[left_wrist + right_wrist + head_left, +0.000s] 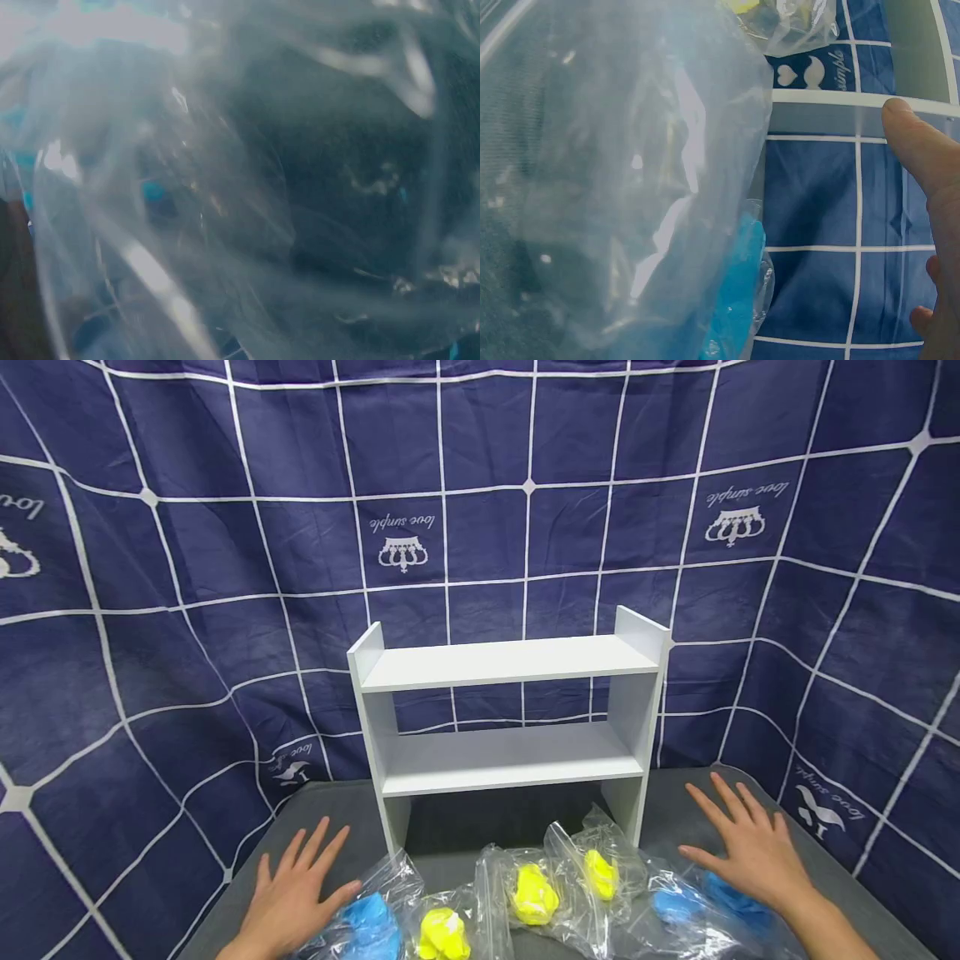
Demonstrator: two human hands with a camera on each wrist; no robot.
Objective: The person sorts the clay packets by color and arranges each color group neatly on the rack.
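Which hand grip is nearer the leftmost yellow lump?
Left. The left grip is left of that yellow lump, past a blue lump; the right grip is far to its right.

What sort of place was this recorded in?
Probably a makeshift filming corner, though the room beyond is hidden: blue checked cloth hangs behind and at both sides, and a small white shelf stands on a grey surface with clear plastic bags before it.

Plastic bags (564,897) crowd the front, partly blocking a low pass under the white shelf (513,756); above them — room to reach in at both levels — until the patterned cloth (483,539) hanging behind.
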